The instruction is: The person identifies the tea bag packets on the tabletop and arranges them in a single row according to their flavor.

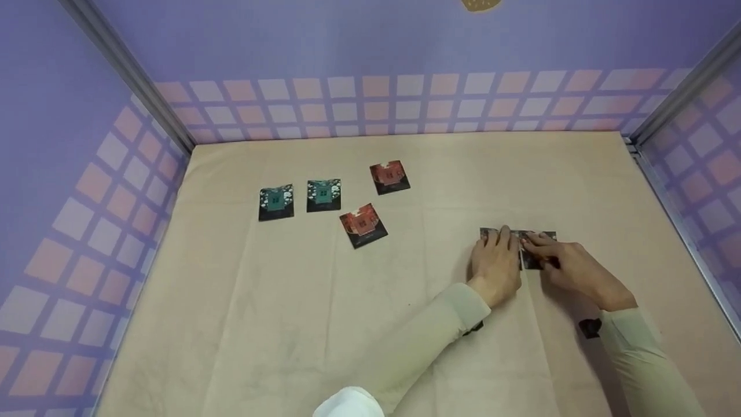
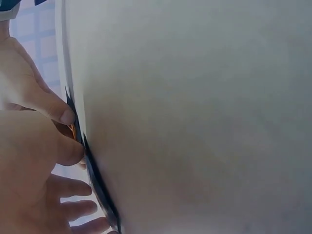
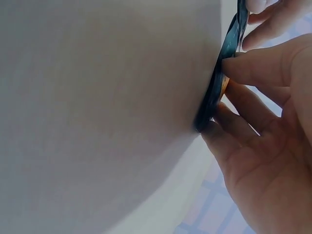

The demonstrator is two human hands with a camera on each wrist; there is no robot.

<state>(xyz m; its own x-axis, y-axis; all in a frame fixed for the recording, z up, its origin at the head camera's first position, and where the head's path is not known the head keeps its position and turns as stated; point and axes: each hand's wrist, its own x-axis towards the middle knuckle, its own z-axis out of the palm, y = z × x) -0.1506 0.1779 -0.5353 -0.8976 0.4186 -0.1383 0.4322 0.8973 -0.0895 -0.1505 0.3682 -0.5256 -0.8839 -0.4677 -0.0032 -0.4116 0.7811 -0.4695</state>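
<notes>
Two small dark packets lie side by side on the cloth at the right of the head view. My left hand (image 1: 496, 263) rests on the left packet (image 1: 484, 232), fingers extended across it and covering most of its print. On the right packet (image 1: 531, 262) my right hand (image 1: 576, 266) presses with fingers and thumb. Seen from the right wrist, that packet (image 3: 208, 100) is a thin, glossy dark sachet with some orange on top, and the thumb touches its near edge. The left wrist view shows the left packet (image 2: 100, 183) edge-on, under the spread fingers.
Two green-printed packets, one (image 1: 276, 202) left of the other (image 1: 323, 195), lie at the left. Nearer the middle are two red-printed packets, one (image 1: 390, 176) behind the other (image 1: 363, 225). A beige cloth (image 1: 278, 313) covers the table; checkered purple panels (image 1: 405, 52) surround it.
</notes>
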